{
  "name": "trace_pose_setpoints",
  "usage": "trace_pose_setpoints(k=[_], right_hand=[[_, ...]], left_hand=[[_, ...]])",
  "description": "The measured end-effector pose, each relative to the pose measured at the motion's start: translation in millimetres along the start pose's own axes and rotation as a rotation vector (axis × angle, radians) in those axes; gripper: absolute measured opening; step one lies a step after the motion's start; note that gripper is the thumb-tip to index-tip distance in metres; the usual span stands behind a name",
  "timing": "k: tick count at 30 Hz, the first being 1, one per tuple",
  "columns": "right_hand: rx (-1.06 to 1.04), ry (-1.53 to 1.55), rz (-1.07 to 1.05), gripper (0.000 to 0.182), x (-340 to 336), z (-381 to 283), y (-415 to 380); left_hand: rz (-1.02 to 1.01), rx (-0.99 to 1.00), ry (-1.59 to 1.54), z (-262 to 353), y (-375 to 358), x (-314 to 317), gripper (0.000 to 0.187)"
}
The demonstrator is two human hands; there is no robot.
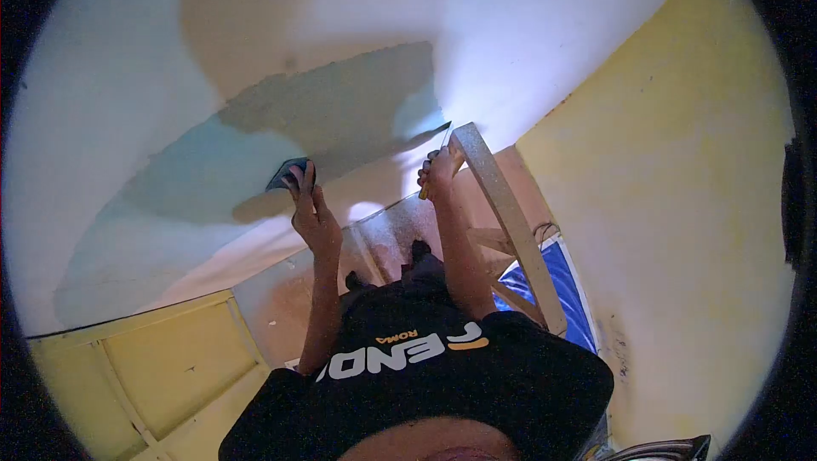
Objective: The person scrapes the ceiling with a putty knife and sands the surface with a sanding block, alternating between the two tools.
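Note:
My left hand [313,212] is closed on a dark, flat, angular piece [288,173] that looks like a sheet of sandpaper, held at the wall. Behind it spreads a large grey-green patch [340,112] with a ragged upper edge on the white wall [111,120]. My right hand [440,173] is wrapped round a scraper [424,192] whose yellow handle end shows below the fingers. Its thin blade points up toward the patch's right end, with a dark shadow beside it. That hand is right beside the top of a wooden ladder-like frame [509,206].
A yellow wall [672,171] rises on the right, meeting the white one at a corner. Blue plastic sheeting [572,286] lies behind the wooden frame. At lower left is a yellow panelled surface [170,359]. My feet [419,248] stand on a dusty floor [383,235].

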State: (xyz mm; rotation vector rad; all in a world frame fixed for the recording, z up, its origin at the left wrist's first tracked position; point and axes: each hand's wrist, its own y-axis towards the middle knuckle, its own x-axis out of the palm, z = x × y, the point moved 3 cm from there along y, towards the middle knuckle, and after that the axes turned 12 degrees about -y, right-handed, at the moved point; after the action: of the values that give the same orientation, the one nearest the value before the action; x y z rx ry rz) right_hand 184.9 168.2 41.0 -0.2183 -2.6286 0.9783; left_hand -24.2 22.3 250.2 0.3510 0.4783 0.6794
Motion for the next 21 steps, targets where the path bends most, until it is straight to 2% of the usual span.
trace_pose_setpoints(k=[4, 5, 8, 9, 13, 16, 17, 20, 21], right_hand=[[0.025, -0.015, -0.043, 0.049, 3.9, -7.1, -12.0], [0.05, 0.003, 0.013, 0.049, 0.8, -12.2, -7.7], [0.028, 0.046, -0.007, 0.038, 3.4, -3.8, 5.1], [0.093, 0.032, -0.1, 0.038, 4.0, -0.9, 2.5], [0.103, -0.005, -0.005, 0.04, -0.8, -3.8, 8.3], [0.134, 0.022, -0.058, 0.043, -0.8, 3.0, 9.4], [0.126, 0.021, -0.158, 0.043, -0.1, 9.5, 4.4], [0.097, 0.014, -0.031, 0.042, -4.9, -4.0, 8.6], [0.005, 0.037, -0.052, 0.04, -6.2, -6.8, 12.7]], left_hand=[[-0.001, -0.075, 0.001, -4.1, 1.1, -0.8, 0.04], [-0.003, -0.07, 0.004, -2.9, 2.1, -0.8, 0.039], [0.008, -0.058, 0.041, -0.9, 0.1, -0.7, 0.039], [0.016, -0.05, 0.053, 0.2, 1.7, 1.1, 0.039], [0.011, -0.067, 0.04, 0.6, 0.7, 1.1, 0.038], [0.02, -0.059, 0.014, 0.1, 1.7, 1.6, 0.038], [0.023, -0.051, 0.017, -0.1, 1.6, 2.0, 0.037], [0.03, -0.014, 0.038, 1.0, 3.8, 3.0, 0.037], [0.033, -0.003, 0.05, 1.4, 2.3, 2.0, 0.036]])
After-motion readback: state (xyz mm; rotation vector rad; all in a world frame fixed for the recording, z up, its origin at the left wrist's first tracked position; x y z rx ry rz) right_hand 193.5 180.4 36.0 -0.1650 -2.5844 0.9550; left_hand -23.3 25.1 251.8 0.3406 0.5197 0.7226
